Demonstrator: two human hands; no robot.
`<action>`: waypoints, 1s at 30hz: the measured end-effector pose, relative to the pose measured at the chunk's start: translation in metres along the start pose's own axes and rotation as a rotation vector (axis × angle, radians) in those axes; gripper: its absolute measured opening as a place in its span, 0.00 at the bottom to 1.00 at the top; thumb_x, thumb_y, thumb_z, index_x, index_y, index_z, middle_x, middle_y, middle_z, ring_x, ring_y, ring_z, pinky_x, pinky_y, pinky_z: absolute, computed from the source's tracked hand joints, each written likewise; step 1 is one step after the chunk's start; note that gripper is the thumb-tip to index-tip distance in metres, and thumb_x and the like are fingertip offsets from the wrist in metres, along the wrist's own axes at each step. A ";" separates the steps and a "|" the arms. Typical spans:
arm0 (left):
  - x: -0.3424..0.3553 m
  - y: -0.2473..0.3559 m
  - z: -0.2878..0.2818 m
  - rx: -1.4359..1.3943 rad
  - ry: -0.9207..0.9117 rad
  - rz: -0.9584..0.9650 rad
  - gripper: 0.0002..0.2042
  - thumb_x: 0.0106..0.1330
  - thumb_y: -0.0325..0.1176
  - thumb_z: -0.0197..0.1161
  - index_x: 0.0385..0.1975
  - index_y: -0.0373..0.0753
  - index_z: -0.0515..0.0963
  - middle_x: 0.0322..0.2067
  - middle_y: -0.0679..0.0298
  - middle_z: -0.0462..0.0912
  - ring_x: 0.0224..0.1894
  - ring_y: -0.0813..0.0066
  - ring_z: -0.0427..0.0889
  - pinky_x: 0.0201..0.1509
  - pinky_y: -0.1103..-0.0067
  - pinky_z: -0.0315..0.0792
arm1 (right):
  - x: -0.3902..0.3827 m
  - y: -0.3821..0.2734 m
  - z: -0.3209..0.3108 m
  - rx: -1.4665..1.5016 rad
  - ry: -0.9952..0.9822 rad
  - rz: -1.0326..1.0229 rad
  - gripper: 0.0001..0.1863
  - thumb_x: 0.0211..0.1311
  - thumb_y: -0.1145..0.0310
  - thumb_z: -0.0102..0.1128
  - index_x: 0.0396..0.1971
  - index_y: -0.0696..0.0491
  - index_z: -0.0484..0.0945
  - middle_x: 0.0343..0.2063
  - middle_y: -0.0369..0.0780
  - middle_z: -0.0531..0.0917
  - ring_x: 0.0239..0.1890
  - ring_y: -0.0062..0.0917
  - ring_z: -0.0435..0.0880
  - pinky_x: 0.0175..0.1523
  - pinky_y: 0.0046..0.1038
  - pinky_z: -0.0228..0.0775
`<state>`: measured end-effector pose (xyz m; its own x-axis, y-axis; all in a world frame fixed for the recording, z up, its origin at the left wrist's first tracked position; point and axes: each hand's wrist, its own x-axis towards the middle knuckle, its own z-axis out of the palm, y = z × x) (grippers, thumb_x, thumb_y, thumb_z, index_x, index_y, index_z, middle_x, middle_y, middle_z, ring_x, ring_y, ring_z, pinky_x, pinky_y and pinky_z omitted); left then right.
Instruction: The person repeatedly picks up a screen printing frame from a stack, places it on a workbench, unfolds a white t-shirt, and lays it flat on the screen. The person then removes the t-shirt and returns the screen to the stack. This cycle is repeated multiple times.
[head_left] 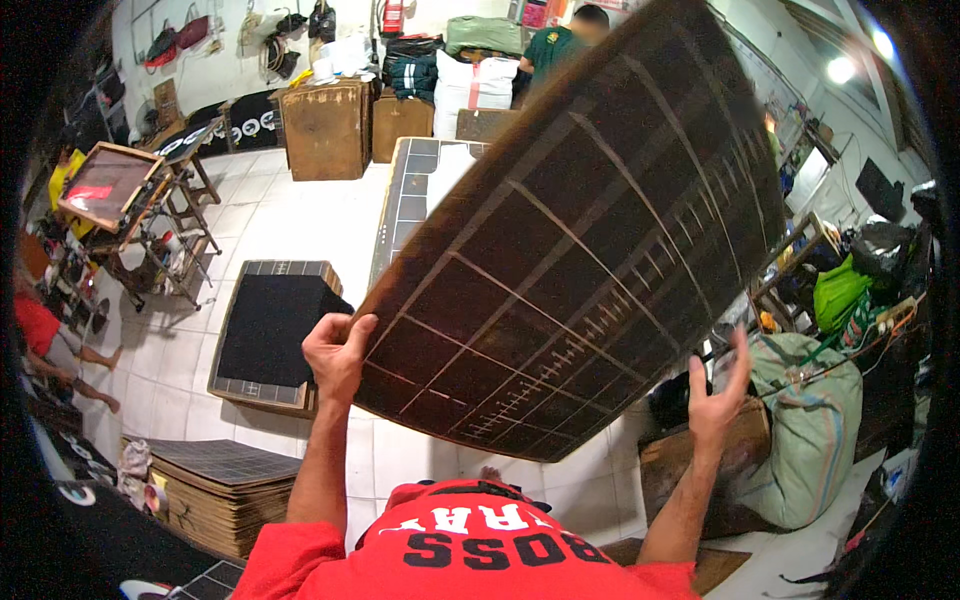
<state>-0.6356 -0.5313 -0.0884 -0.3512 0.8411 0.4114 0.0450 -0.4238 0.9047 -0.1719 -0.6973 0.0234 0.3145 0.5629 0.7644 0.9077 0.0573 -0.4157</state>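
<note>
A large dark board (590, 270) with pale grid lines and ruler-like ticks is raised and tilted in front of me. My left hand (338, 355) is closed on its left edge, thumb on the gridded face. Beside the lower right edge, my right hand (715, 405) is held up with its fingers apart, and no grip on the board shows. Black fabric (270, 330) lies on a low stack of gridded boards (250, 388) to the left of my left hand. Behind the raised board, part of another gridded board (400, 190) shows, with something white on it.
At the lower left stands a pile of similar boards (215, 500). A framed screen (110, 185) rests on a stand at the far left, near a person's legs (85, 370). Brown boxes (327, 130) and a person in green (555, 48) are behind. A pale green sack (810, 430) sits at right.
</note>
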 end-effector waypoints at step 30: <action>-0.006 -0.144 -0.154 0.017 0.297 -0.419 0.32 0.73 0.56 0.59 0.60 0.30 0.73 0.56 0.52 0.78 0.54 0.61 0.78 0.61 0.67 0.70 | 0.085 -0.010 0.260 0.982 -0.141 0.693 0.18 0.60 0.62 0.76 0.41 0.60 0.84 0.33 0.36 0.86 0.34 0.17 0.81 0.42 0.21 0.72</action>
<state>-0.7841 -0.5271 -0.2381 -0.5925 0.8048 -0.0342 -0.1420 -0.0626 0.9879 -0.2267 -0.4359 -0.0359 0.5619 0.8037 0.1958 -0.0589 0.2750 -0.9596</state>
